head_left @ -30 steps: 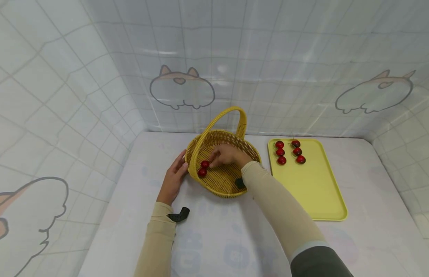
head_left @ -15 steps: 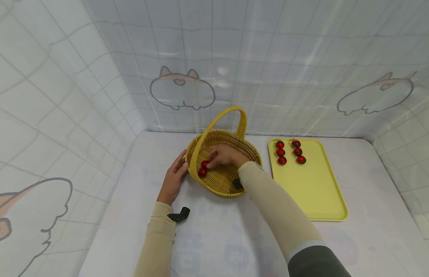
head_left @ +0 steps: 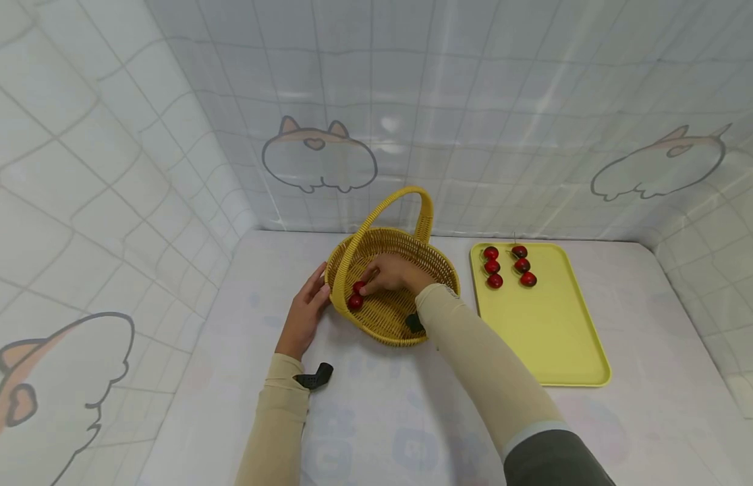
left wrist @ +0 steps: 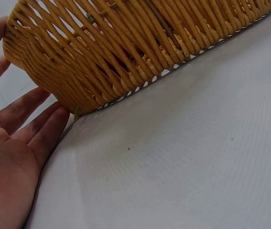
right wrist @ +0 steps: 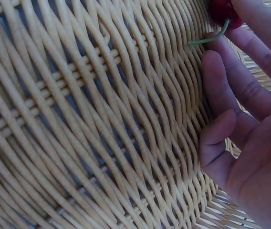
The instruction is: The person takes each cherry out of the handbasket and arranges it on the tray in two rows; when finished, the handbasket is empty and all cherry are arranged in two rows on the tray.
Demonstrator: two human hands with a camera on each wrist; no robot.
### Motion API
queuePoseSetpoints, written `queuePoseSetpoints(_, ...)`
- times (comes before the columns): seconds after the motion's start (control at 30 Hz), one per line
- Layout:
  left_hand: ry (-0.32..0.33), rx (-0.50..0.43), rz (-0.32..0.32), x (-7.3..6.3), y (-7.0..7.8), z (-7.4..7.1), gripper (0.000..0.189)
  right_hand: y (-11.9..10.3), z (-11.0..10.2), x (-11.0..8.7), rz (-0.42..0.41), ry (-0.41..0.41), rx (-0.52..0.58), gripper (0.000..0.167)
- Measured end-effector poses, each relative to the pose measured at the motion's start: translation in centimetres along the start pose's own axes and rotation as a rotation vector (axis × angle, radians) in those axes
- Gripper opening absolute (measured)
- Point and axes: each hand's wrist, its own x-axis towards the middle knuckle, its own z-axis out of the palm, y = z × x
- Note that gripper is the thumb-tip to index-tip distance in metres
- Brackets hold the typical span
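A yellow wicker basket (head_left: 385,331) with a tall arched handle stands on the table near the back wall. At its left side, my left hand (head_left: 303,310) rests extended fingers (left wrist: 23,107) against the outer weave. Down inside the basket reaches my right hand (head_left: 388,273), its thumb and fingers pinching a red cherry (right wrist: 224,10) with a green stem. In the head view, that cherry is partly covered by the fingertips. A second cherry (head_left: 355,302) lies just in front of it on the basket's bottom. The right hand's other fingers are loosely bent near the wicker.
To the right of the basket lies a yellow tray (head_left: 546,344). Toward its back, cherries stand in two short columns, a left column (head_left: 492,267) and a right column (head_left: 522,265). A white gridded wall (head_left: 473,135) rises behind the table (head_left: 364,418).
My right hand has shifted slightly left toward the cherries in the basket, and its fingertips now cover more of the rear one. The left hand and the basket have stayed put.
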Motion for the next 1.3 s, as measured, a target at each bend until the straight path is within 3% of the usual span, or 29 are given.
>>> queuePoseSetpoints(0.3,0.009,0.014,0.006,0.1,0.0,-0.1,0.051,0.3,-0.4,-0.2,-0.027,0.058,0.009,0.034)
queuePoseSetpoints(0.6,0.013,0.014,-0.002,0.3,0.0,0.0,0.052,0.6,-1.4,-1.6,-0.011,0.187,0.132,0.027)
queuePoseSetpoints(0.77,0.010,0.035,0.007,0.3,0.0,0.0,0.054,0.9,-2.0,-2.6,-0.019,0.188,0.184,0.030)
queuePoseSetpoints(1.0,0.012,0.050,0.006,0.4,0.0,-0.2,0.055,1.0,-3.2,-4.0,-0.037,0.161,0.195,0.030)
queuePoseSetpoints(1.3,0.007,0.034,0.007,0.6,0.1,-0.2,0.051,1.5,-4.9,-6.5,-0.044,0.186,0.176,0.030)
